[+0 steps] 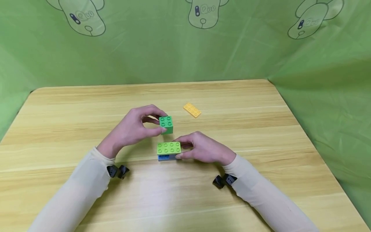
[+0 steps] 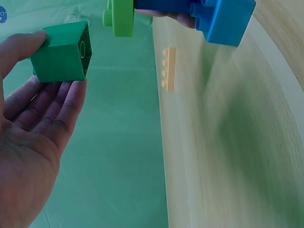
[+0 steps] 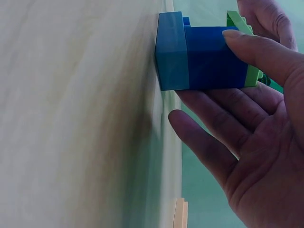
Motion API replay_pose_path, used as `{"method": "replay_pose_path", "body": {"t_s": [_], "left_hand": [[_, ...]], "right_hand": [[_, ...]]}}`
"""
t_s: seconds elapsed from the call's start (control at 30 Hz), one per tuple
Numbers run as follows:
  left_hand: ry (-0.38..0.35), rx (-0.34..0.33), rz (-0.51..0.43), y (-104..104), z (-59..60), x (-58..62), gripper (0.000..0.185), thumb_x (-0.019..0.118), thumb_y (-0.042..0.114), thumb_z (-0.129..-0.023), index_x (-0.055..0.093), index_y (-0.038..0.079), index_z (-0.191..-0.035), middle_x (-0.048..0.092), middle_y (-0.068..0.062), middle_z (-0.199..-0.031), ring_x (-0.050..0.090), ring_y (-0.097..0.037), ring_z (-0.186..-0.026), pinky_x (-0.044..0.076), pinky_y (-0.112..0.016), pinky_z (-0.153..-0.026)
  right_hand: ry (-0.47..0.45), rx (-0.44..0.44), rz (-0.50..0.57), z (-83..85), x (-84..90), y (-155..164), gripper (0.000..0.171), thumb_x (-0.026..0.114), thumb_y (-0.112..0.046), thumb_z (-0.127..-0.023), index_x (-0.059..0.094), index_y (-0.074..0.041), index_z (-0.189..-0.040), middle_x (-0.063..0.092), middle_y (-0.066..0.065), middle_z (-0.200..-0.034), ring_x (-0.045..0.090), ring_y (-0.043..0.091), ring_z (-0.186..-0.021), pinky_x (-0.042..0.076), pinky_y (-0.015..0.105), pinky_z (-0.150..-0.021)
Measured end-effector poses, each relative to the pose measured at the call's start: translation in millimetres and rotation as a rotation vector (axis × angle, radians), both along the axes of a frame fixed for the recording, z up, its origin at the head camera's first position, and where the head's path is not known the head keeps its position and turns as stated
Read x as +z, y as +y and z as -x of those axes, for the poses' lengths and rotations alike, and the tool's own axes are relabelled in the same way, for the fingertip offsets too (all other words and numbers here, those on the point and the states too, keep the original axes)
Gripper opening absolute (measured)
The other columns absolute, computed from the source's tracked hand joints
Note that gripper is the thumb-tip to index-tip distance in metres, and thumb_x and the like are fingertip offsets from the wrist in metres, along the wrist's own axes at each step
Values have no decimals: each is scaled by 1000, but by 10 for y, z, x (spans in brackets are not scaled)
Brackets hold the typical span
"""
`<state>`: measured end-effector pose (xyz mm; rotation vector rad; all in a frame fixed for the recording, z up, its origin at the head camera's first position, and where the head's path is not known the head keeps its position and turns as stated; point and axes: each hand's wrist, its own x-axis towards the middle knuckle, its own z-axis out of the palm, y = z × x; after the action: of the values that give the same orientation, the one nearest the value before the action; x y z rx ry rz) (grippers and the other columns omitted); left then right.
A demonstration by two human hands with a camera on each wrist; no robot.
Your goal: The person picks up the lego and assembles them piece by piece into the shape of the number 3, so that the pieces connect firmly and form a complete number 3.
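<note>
Between thumb and fingers, my left hand pinches a green square toy brick, studs upward, just beyond and above a stack of bricks. My right hand grips that stack from its right side. On top of it is a flat lime green plate with studs. Under the plate comes a dark blue brick, where my right thumb presses, and at the bottom a lighter blue brick. In the right wrist view, the green brick is mostly hidden behind the right hand.
A flat yellow-orange studded plate lies on the wooden table, beyond both hands. Green cloth hangs behind the table and along its sides. Small black cameras sit on both wrists.
</note>
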<state>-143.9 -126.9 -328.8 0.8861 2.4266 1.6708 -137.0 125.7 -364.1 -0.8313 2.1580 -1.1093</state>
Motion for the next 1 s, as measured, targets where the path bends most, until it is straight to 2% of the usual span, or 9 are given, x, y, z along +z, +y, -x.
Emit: {"method": "replay_pose_path", "body": {"t_s": [0.33, 0.6, 0.7, 0.83, 1.0], "left_hand": [[51, -13, -31, 16, -50, 20, 31, 82, 6, -81, 69, 4, -109, 66, -2, -104, 65, -18, -94, 55, -36, -87], [44, -50, -17, 50, -108, 13, 31, 83, 9, -80, 70, 7, -109, 66, 2, -103, 64, -16, -94, 55, -36, -86], [69, -57, -26, 65, -127, 13, 32, 83, 8, -80, 70, 7, -109, 66, 2, -103, 64, -18, -94, 56, -34, -86], [98, -57, -40, 85, -151, 21, 32, 83, 8, -79, 71, 7, -108, 66, 2, -103, 64, -18, -94, 56, -33, -85], [96, -72, -39, 107, -182, 27, 31, 83, 8, -80, 71, 8, -108, 66, 4, -103, 64, -14, -94, 56, -32, -84]], "right_hand": [[3, -9, -20, 8, 3, -6, 40, 77, -17, -87, 66, -8, -125, 70, -7, -107, 66, 8, -99, 54, 28, -87], [-28, 3, 32, 13, -10, -8, 39, 77, -15, -87, 66, -4, -124, 70, -2, -111, 65, 11, -104, 53, 29, -89], [-31, 13, 50, 15, -16, -5, 36, 77, -15, -88, 67, -3, -120, 70, 0, -111, 65, 13, -105, 53, 30, -91], [-32, 8, 50, 15, -21, -1, 34, 77, -15, -87, 68, -6, -119, 70, -2, -110, 65, 12, -106, 53, 32, -92], [-37, 5, 53, 12, -23, 2, 34, 77, -14, -87, 68, -8, -119, 70, -5, -111, 64, 11, -106, 52, 32, -92]]}}
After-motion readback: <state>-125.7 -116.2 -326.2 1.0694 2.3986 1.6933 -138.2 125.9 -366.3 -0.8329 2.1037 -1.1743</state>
